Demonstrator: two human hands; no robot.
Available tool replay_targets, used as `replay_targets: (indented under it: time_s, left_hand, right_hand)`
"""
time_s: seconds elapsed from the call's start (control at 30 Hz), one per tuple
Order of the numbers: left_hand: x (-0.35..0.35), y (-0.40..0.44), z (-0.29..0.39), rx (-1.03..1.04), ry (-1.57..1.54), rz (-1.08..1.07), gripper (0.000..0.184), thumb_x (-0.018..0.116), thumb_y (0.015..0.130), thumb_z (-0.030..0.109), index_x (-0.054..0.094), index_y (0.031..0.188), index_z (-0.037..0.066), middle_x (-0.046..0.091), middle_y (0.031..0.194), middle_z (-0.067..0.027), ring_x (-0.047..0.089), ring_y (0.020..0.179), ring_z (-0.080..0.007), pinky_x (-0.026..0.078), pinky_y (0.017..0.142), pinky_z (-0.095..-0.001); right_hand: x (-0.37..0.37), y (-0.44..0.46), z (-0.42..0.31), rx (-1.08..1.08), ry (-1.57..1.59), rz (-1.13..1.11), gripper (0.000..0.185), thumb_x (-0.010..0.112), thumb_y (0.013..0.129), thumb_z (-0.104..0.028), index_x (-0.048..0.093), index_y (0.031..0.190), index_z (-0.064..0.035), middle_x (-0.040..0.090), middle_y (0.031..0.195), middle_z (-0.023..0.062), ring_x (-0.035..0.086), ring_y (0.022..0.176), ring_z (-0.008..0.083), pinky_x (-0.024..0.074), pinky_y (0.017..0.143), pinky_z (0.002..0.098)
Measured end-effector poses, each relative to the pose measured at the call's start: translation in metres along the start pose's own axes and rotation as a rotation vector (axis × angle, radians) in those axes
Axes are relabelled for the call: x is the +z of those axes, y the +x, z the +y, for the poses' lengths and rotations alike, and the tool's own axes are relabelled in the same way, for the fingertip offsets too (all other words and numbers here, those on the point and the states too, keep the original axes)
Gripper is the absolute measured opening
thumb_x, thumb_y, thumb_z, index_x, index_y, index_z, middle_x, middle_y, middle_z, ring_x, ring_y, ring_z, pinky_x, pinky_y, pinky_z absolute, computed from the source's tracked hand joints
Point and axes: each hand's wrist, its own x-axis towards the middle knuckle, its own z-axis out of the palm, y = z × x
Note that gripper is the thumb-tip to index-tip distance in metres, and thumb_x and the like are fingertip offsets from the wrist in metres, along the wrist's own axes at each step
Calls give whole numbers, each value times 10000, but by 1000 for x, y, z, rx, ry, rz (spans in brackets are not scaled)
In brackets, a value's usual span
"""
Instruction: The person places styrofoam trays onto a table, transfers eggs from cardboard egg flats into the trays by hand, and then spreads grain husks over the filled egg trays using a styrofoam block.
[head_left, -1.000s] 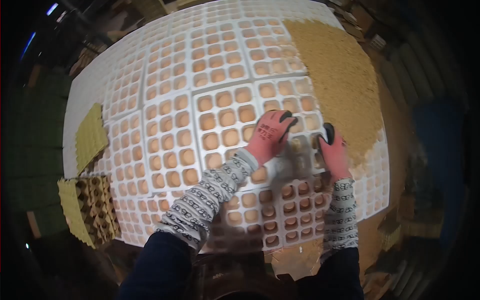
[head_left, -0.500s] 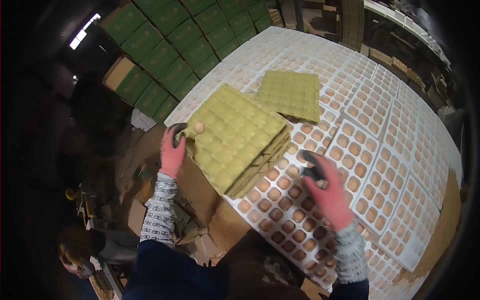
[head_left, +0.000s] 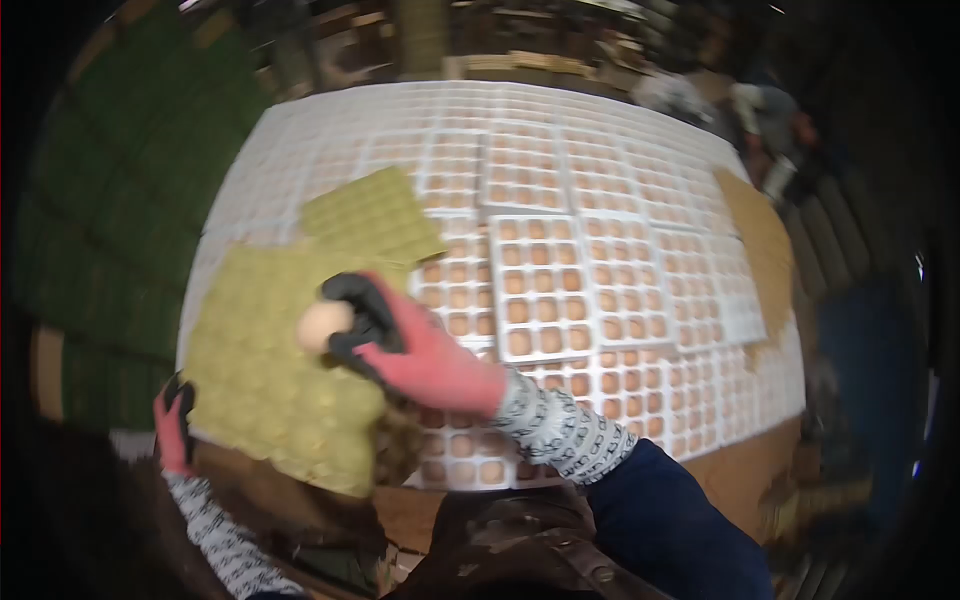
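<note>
My right hand (head_left: 385, 335), in a pink glove with black fingertips, grips a light brown egg (head_left: 325, 327) above a stack of yellow-green egg trays (head_left: 270, 370). At the left edge of that stack is my left hand (head_left: 175, 425), its fingers bent and close together; anything in them is too small and blurred to make out. Another yellow-green tray (head_left: 372, 215) lies behind the stack. White grid trays (head_left: 545, 287) with eggs in their cells cover much of the table to the right.
Sawdust-like brown material (head_left: 758, 250) lies along the table's right side. Green boxes (head_left: 100, 180) are stacked at the left. Beyond the far right corner is another person (head_left: 775, 120), blurred. Shelving or stacked goods stand behind the table.
The view has swung and is blurred. My right hand has moved from over the white trays to above the tray stack, with an egg in it. My left hand is now lower, beside the stack.
</note>
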Motion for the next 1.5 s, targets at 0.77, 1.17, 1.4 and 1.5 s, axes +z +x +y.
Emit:
replay_targets:
  time_s: [0.77,1.17,1.4,1.5]
  left_hand:
    - [383,79,24,227,237,3,545,749,748,286,533,1064,-103,675,802,-161,659,733,-232,522,675,-334]
    - [202,26,87,363,230,-773,448,672,809,186,537,1212,43,520,1258,-96,536,1109,-200,442,915,-320]
    - [175,-1,51,899,725,-845,537,731,718,175,534,1211,91,536,1123,-91,498,1110,-262,426,934,-359]
    - [165,-16,47,288,-175,-592,362,666,763,82,574,1110,44,537,1012,-66,538,1019,-181,461,854,-296]
  right_hand:
    - [-555,-283,106,516,-1071,975,403,510,909,-209,497,1304,-129,559,1249,122,562,1086,286,422,944,357]
    - [-72,-28,57,37,-597,-19,500,698,779,-207,520,1236,-113,570,1165,140,611,923,263,477,797,368]
    - [30,-31,63,28,-1242,-483,557,558,866,-336,404,1344,-95,609,981,142,617,817,274,473,687,345]
    - [6,-39,42,387,-57,127,348,522,902,-195,550,1216,-47,660,1004,110,635,909,188,501,790,299]
